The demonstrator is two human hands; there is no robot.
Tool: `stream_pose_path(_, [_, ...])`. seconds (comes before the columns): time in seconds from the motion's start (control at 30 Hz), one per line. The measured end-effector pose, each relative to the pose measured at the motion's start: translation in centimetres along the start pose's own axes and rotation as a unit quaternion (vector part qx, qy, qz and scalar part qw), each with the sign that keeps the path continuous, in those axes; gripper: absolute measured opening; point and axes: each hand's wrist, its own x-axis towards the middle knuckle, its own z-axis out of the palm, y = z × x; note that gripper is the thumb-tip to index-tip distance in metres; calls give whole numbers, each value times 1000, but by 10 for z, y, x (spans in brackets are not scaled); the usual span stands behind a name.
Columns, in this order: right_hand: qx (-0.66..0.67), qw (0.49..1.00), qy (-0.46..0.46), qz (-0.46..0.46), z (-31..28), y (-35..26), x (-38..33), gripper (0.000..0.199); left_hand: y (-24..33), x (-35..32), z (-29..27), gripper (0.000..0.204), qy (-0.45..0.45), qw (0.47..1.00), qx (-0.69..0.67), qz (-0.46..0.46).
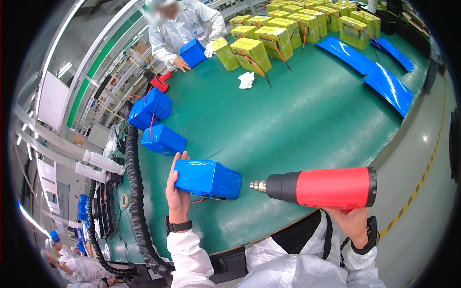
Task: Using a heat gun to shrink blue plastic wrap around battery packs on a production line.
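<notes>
Red heat gun (326, 188), long axis crosswise, points left at blue pack (206, 178).

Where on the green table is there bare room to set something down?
The widest bare patch of table lies between the white cloth, the blue sheets and the red heat gun. A smaller one: between the blue pack at the left hand and the near edge. Crowded: the far side with yellow packs, the left with blue ones.

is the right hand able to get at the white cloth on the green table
Probably not: the right hand is holding the red heat gun, and the white cloth lies far across the green table.
</notes>
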Motion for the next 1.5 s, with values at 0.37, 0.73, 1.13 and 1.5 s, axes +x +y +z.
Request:
stream_pose_path(0.37, [-34, 997, -21, -63, 1, 3, 9, 41, 0, 1, 1, 73, -2, 1000, -1, -1])
stream_pose_path(0.73, [-10, 998, -17, -51, 2, -4, 18, 42, 1, 0, -1, 74, -1, 1000, 5, -1])
stream_pose_path(1.13, [-27, 998, -14, -47, 0, -2, 21, 38, -1, -1, -2, 72, -4, 1000, -1, 3])
stream_pose_path(1.5, [-76, 995, -35, -62, -1, -3, 23, 34, -3, 0, -2, 72, -7, 1000, -14, -3])
